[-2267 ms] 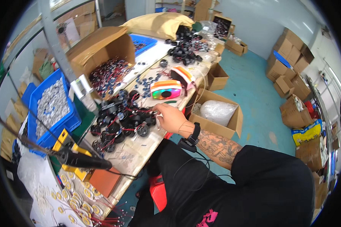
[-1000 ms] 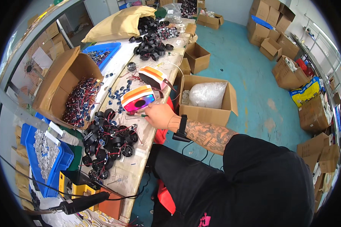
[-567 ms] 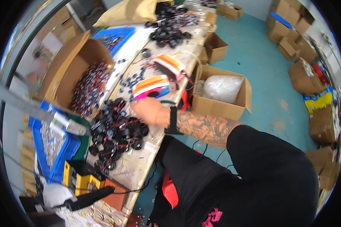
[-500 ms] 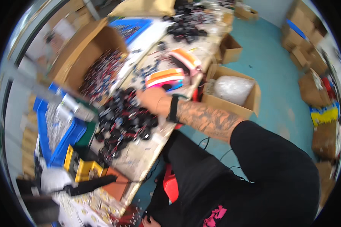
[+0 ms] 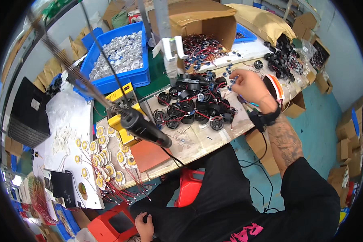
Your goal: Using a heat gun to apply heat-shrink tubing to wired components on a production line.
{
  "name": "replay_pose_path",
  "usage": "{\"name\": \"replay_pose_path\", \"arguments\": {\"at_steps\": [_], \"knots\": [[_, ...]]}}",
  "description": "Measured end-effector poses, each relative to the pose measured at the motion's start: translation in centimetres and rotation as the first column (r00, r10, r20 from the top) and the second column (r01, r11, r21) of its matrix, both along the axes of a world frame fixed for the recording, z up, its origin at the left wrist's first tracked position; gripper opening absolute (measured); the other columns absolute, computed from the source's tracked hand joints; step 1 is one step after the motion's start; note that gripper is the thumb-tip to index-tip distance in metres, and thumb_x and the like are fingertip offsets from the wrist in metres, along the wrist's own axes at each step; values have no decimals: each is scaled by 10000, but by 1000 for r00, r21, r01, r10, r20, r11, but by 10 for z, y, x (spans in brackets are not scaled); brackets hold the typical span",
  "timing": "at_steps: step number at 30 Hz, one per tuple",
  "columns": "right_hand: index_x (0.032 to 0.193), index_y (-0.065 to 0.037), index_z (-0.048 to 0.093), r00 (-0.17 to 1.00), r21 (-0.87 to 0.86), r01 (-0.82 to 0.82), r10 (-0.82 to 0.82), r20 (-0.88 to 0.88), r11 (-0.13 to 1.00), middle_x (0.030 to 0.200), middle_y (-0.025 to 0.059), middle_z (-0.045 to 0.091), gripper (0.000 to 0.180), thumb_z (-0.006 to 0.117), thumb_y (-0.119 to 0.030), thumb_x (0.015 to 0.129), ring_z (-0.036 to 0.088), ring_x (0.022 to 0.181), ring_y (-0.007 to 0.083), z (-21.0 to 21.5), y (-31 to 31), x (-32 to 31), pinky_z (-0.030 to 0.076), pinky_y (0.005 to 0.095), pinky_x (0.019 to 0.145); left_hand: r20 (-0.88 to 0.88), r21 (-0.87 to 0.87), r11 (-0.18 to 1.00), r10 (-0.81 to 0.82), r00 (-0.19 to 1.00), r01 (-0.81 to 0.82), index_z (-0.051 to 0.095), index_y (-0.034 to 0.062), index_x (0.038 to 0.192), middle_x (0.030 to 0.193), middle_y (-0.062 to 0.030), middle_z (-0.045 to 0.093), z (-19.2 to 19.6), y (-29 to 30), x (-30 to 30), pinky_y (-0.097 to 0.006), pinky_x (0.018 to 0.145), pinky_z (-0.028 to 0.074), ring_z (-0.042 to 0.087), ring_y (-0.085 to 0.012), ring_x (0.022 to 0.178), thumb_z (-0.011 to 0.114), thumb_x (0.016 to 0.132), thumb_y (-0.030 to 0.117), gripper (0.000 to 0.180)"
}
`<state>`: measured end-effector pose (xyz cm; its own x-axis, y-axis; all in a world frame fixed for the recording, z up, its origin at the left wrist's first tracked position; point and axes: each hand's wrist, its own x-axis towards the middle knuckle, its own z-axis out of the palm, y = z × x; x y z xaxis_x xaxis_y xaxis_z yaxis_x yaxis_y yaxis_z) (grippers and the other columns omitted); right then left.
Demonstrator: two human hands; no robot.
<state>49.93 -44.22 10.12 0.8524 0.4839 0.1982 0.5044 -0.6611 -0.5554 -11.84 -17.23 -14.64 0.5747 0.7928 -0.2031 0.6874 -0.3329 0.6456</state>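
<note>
Right hand: right hand [image 5: 246,84] is out over the far right part of the counter [image 5: 197,139], fingers curled in narrow at the edge of the heap of black round parts [image 5: 195,105]. Fingertips seem to pinch something small with a bit of blue on it; too small to tell what it is.
Right wrist: black strap [image 5: 264,117] on the wrist, a thin black cable running down from it along the forearm.
Left hand: left hand [image 5: 144,226] is low by the lap, near the red stool [image 5: 189,187], well apart from the counter. Fingers loosely bent; cannot tell whether it holds anything.
Black round parts: piled together mid-counter, red wires running among them, just left of the right hand.
Cardboard box: open cardboard box [image 5: 197,28] behind the heap, lying on its side, with red-wired small parts spilling from its mouth.
Blue bin: blue bin [image 5: 117,64] of pale small pieces to the left of the box.
Near edge: yellow-ringed discs [image 5: 105,161] with red leads in rows on the near left counter.
Tool: black handle [image 5: 143,127] hangs on a cable above the yellow fixture [image 5: 123,117].
</note>
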Motion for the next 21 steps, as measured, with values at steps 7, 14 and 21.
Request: {"name": "replay_pose_path", "arguments": {"at_steps": [7,14,21], "knots": [[1067,21,754,863,438,-279,423,-275,855,856,15,727,144,727,-98,991,665,741,70,75,95,-74,558,247,679,394,-275,916,-168,904,290,756,-39,1081,1015,-154,780,147,-12,123,-364,949,556,741,-229,970,744,914,68,199],[1076,16,771,773,548,-430,606,-186,717,888,66,778,183,772,-133,969,694,768,89,43,215,-90,562,263,688,731,-23,999,-6,683,33,714,-9,1086,1008,-67,719,171,46,287,-303,846,525,667,-158,923,715,986,66,125],[1051,21,709,688,525,-462,662,-297,715,917,53,757,186,790,-109,944,686,825,85,42,249,-119,550,262,733,697,193,981,-111,709,-36,745,33,1163,1076,-80,717,179,73,318,-309,861,496,624,-146,978,724,1000,153,204]]}}
